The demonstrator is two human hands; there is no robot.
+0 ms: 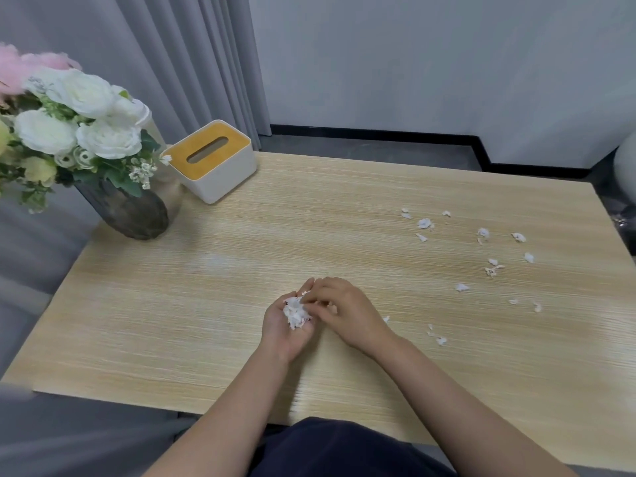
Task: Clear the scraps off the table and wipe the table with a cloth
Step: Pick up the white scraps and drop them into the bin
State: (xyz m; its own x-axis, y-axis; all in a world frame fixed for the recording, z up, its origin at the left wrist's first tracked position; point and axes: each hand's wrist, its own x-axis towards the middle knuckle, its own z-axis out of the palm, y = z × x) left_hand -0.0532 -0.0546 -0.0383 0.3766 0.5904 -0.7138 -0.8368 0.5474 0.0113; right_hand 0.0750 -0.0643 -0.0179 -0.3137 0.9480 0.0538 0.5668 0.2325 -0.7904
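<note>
Scraps of white paper are heaped in the cupped palm of the left hand, which is held palm up over the near middle of the table, its fingers curled loosely around the pile. The right hand is laid just beside it, knuckles up, and its fingertips are pinched on the top of the heap (how many pieces are caught there cannot be told). More loose bits are scattered over the right part of the tabletop, from the far right down to a few small pieces near the right wrist. At the far left a dark vase of white and pink flowers is placed, and just to its right a white tissue box with a yellow lid is seen. No cloth is visible.
</note>
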